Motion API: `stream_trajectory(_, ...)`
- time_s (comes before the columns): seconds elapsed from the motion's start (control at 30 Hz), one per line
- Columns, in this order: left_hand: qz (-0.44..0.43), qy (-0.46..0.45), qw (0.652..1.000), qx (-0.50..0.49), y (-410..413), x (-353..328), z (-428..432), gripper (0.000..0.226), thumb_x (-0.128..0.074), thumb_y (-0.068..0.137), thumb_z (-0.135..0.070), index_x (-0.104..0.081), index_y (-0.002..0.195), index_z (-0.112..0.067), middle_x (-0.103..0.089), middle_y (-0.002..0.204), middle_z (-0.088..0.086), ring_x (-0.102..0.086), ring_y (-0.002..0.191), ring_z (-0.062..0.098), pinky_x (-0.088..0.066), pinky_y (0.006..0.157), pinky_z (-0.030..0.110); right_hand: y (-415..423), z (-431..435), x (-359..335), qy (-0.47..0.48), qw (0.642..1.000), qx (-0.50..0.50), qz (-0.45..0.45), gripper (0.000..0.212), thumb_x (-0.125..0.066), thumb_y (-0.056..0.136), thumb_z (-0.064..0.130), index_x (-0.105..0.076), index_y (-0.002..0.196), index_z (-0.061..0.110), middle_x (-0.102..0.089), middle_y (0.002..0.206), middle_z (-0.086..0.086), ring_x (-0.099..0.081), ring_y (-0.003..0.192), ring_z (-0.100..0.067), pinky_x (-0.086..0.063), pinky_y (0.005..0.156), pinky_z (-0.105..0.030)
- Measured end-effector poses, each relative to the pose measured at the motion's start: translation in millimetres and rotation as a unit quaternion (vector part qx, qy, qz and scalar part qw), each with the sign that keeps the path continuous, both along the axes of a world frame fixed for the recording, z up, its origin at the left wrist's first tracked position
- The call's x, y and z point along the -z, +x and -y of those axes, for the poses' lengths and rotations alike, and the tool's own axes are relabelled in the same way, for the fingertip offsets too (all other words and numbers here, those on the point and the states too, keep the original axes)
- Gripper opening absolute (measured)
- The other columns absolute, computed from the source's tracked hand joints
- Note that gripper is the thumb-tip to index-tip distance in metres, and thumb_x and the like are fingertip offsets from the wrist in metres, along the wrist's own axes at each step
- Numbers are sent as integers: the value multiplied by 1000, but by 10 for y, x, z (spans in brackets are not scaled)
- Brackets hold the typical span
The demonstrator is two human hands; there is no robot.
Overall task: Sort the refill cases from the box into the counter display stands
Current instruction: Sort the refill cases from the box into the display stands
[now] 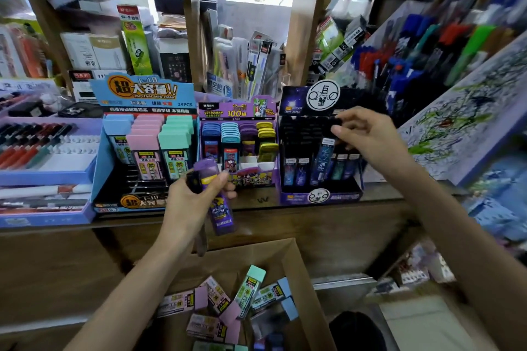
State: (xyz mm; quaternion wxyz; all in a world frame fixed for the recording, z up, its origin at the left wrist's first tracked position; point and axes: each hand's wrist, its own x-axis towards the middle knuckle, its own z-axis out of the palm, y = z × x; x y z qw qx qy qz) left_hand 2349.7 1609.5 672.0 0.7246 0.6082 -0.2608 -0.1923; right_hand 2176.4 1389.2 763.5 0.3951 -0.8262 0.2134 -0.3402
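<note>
My left hand (189, 202) grips a purple refill case (218, 199) and a black-capped one beside it, in front of the counter. My right hand (365, 137) reaches over the black display stand (319, 191) at the right, fingers curled on a black case top (338, 122) in its back rows. In the middle stands the purple display stand (238, 111) with blue, teal, purple and yellow cases. At the left, the blue display stand (134, 205) holds blue, pink and mint cases. Below, the cardboard box (310, 288) contains several loose pink, mint and blue cases (248, 291).
A purple pen tray (42, 177) sits at the counter's left end. A slanted rack of pens (427, 48) and a scribbled test pad (462, 122) rise at the right. Shelves of stationery packs fill the back behind the wooden counter (313, 225).
</note>
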Motion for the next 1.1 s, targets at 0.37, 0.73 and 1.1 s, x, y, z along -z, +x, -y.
stream_trajectory(0.37,-37,25,998,50,-324,0,187,31,-48,92,-34,-57,109,-10,-75,84,3,-72,75,14,-56,53,24,-144,261,260,-13,998,17,-56,14,-61,90,11,-61,105,12,-60,90,-2,-57,76,-4,-45,66,-8)
stream_trajectory(0.73,-28,18,994,105,-411,-49,176,26,-49,90,-24,-52,113,-12,-74,95,3,-70,91,19,-59,73,34,-106,265,479,-7,994,62,-93,23,-66,87,22,-64,109,14,-66,92,3,-64,88,-8,-52,81,-24)
stream_trajectory(1.1,21,21,988,152,-327,-110,124,30,-58,81,-29,-56,105,-13,-74,96,4,-71,89,20,-58,70,27,-153,-209,387,-94,987,114,-59,17,-58,91,34,-63,97,19,-61,82,12,-55,75,1,-43,65,-12)
